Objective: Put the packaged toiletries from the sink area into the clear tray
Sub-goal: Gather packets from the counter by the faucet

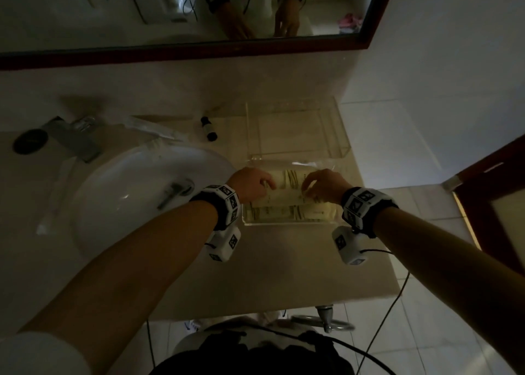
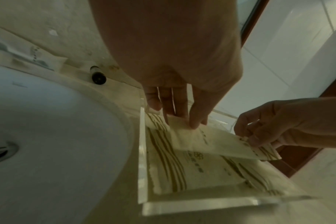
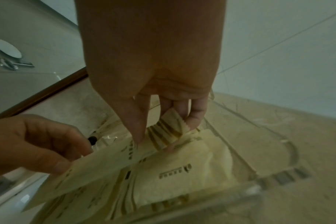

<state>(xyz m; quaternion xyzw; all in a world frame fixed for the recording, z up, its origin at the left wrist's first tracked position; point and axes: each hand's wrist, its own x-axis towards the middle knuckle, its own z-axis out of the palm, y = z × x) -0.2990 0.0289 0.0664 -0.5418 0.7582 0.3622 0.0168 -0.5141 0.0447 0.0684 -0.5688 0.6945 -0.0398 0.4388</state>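
The cream sachet (image 2: 217,141) with brown stripes hangs just over the clear tray (image 2: 142,159), pinched at one end by the left hand (image 1: 252,185) and at the other by the right hand (image 1: 324,187), so it looks about to be laid down. At least two matching sachets (image 2: 192,175) already lie flat inside the tray. More seems left to do: a small dark-capped bottle (image 1: 208,128) and a long clear-wrapped packet (image 1: 153,128) lie on the surface (image 1: 284,261) behind the white basin (image 1: 113,201), beside the tap (image 1: 74,136).
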